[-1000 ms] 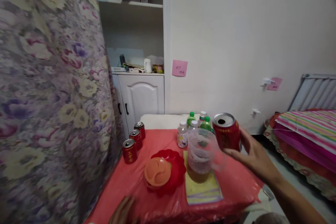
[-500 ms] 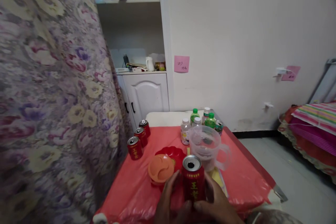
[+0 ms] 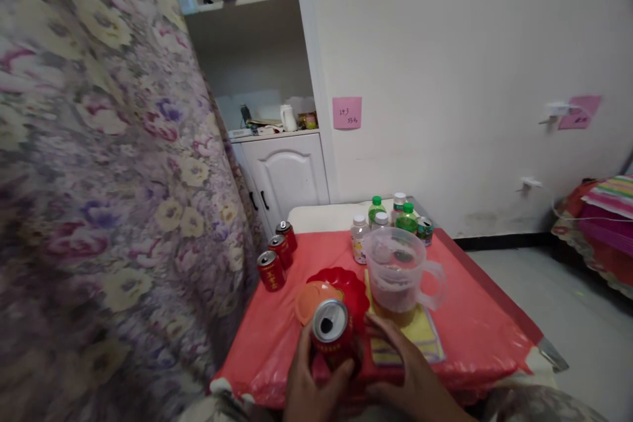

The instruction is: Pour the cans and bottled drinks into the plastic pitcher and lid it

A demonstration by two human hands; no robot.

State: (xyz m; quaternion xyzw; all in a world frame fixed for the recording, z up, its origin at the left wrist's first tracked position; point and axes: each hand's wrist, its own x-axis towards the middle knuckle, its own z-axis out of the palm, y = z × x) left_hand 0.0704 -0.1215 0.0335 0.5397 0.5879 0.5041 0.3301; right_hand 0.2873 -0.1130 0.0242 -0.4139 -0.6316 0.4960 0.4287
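Head view: looks down at a table (image 3: 475,336) under a red plastic cover, with both hands low at its near edge.
Held thing: opened red can (image 3: 330,336), tipped so its silver top and pull-hole face the camera. It is over the near edge of the table, just in front of the red dish (image 3: 353,283).
Left hand (image 3: 309,386): wrapped round the can's lower body, thumb across the front, clenched on it.
Right hand (image 3: 410,376): fingers stretched along the can's right side, just beside it. Cannot tell if they clasp it or only lie close.
Red dish: scalloped rim, middle of the table. An orange lid (image 3: 312,297) rests in it on the left side.
Pitcher (image 3: 400,270): clear plastic, upright, handle to the right, amber liquid low inside. It stands on a yellow cloth (image 3: 425,336), right of the dish.
Three red cans (image 3: 271,270): upright in a row along the table's left edge, near the floral curtain (image 3: 99,178).
Bottles (image 3: 376,211): small cluster at the far edge behind the pitcher, green and white caps. A green can (image 3: 424,229) is at their right end.
Background: white cabinet (image 3: 284,175) with shelves above, pink note (image 3: 347,112) on the wall, striped bedding (image 3: 610,194) at the far right.
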